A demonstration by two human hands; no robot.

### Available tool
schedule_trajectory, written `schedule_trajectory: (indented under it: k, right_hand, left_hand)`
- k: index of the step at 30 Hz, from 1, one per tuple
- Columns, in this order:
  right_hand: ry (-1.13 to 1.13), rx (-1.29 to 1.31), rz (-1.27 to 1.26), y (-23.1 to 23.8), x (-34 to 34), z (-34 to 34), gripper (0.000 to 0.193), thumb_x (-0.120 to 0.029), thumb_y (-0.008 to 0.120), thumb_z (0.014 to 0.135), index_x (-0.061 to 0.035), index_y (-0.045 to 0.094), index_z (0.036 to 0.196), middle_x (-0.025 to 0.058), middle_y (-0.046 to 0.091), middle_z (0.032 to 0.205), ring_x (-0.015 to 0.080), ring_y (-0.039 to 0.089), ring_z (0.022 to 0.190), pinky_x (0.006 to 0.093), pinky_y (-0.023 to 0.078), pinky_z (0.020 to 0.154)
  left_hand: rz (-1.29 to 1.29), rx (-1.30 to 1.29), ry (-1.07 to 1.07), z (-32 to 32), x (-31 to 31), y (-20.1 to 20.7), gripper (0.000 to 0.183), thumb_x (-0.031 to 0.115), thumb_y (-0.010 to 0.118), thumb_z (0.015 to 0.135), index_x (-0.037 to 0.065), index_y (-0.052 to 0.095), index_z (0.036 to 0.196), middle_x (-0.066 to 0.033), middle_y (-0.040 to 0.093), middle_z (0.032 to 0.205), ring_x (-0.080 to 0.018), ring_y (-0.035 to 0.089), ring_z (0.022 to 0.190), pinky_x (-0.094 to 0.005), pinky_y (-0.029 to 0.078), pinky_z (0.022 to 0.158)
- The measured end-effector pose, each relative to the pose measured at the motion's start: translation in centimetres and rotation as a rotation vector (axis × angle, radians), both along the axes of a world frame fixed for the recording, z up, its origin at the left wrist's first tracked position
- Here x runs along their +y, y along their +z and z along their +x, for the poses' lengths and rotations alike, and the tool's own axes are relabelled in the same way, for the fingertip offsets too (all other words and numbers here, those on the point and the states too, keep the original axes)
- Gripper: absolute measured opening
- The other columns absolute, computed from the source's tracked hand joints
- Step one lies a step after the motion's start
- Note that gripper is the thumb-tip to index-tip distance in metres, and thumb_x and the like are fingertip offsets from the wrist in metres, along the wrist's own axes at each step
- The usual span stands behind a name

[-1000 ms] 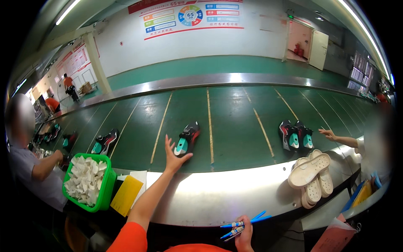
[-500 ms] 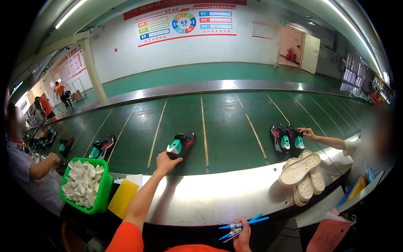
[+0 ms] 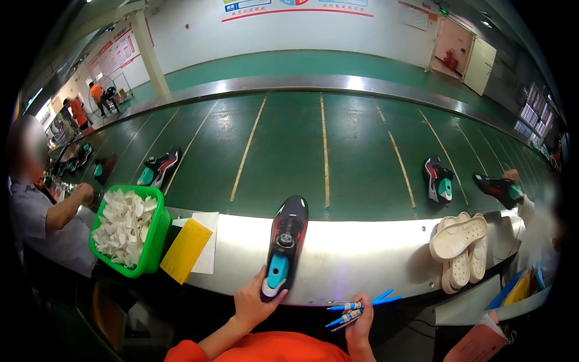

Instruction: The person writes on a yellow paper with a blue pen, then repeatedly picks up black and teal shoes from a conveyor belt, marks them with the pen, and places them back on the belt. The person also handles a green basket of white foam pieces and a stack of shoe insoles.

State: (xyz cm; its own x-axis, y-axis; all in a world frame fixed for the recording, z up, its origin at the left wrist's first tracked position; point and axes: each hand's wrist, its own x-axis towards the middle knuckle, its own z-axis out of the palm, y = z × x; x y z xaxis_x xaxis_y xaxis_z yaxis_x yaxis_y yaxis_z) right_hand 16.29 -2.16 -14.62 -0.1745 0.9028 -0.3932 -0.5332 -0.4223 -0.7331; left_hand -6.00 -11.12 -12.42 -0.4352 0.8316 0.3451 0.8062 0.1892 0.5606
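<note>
My left hand (image 3: 252, 303) grips a black shoe (image 3: 288, 238) by its heel. The shoe has red sides, a round dial on top, a turquoise patch and a white heel tip. It is held over the metal edge (image 3: 235, 253) of the green belt, toe pointing away from me. My right hand (image 3: 360, 323), closer to my body on the right, is closed around several blue pens (image 3: 356, 311) and some thin tools whose kind I cannot make out.
A green basket (image 3: 158, 241) of white scraps, a yellow sheet (image 3: 186, 250) and white paper (image 3: 208, 241) lie left. Cream clogs (image 3: 461, 241) sit right on the metal edge. More shoes (image 3: 439, 180) stand on the belt (image 3: 283, 151). Co-workers stand either side; the right one's hand (image 3: 511, 176) touches a shoe.
My left hand has lifted the shoe off the belt and drawn it toward me, over the metal edge. The right co-worker has moved one shoe away from its pair. My view has tipped downward.
</note>
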Motion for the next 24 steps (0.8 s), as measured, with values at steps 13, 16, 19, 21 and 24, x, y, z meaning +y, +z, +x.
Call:
schedule_trajectory:
  k: [13, 16, 19, 21, 24]
  right_hand:
    - [0.004, 0.020, -0.006, 1.0, 0.5, -1.1, 0.022, -0.028, 0.042, 0.090, -0.0115, 0.042, 0.076, -0.0028, 0.041, 0.065, 0.0049, 0.044, 0.049, 0.0182, 0.037, 0.045]
    - [-0.026, 0.004, -0.031, 0.8, 0.4, -0.7, 0.022, -0.029, 0.042, 0.090, -0.0111, 0.043, 0.077, -0.0023, 0.041, 0.063, 0.0059, 0.044, 0.049, 0.0191, 0.037, 0.046]
    - [-0.059, 0.014, -0.047, 0.3, 0.9, -0.8, 0.023, -0.028, 0.042, 0.090, -0.0095, 0.044, 0.077, -0.0003, 0.043, 0.063, 0.0079, 0.045, 0.051, 0.0215, 0.037, 0.046]
    - [-0.052, 0.022, -0.064, 0.5, 0.9, -1.0, 0.023, -0.028, 0.042, 0.090, -0.0096, 0.043, 0.077, 0.0000, 0.043, 0.066, 0.0078, 0.045, 0.051, 0.0212, 0.037, 0.046]
    - [0.012, 0.019, -0.036, 1.8, 1.0, -1.8, 0.023, -0.029, 0.042, 0.090, -0.0111, 0.041, 0.077, -0.0020, 0.040, 0.065, 0.0052, 0.044, 0.050, 0.0187, 0.036, 0.045]
  left_hand:
    - [0.044, -0.449, -0.560, -3.6, 6.0, 3.8, 0.103, 0.035, 0.081, 0.056, 0.015, 0.023, 0.138, -0.0164, 0.011, 0.144, -0.0350, 0.009, 0.134, -0.0465, 0.016, 0.106]
    - [0.050, -0.597, -0.571, -3.1, 6.1, 2.7, 0.102, 0.032, 0.081, 0.057, 0.015, 0.021, 0.138, -0.0152, 0.010, 0.145, -0.0334, 0.006, 0.135, -0.0451, 0.014, 0.107]
    - [0.085, -0.630, -0.548, -2.6, 6.2, 2.1, 0.100, 0.031, 0.080, 0.058, 0.013, 0.022, 0.138, -0.0152, 0.011, 0.144, -0.0329, 0.007, 0.135, -0.0442, 0.015, 0.106]
    - [0.103, -0.605, -0.544, -2.3, 6.0, 1.9, 0.099, 0.029, 0.080, 0.059, 0.012, 0.023, 0.137, -0.0153, 0.012, 0.144, -0.0326, 0.009, 0.135, -0.0435, 0.015, 0.106]
    - [0.152, -0.631, -0.520, -2.4, 6.0, 1.4, 0.099, 0.028, 0.081, 0.059, 0.011, 0.024, 0.137, -0.0155, 0.013, 0.143, -0.0321, 0.013, 0.133, -0.0430, 0.017, 0.106]
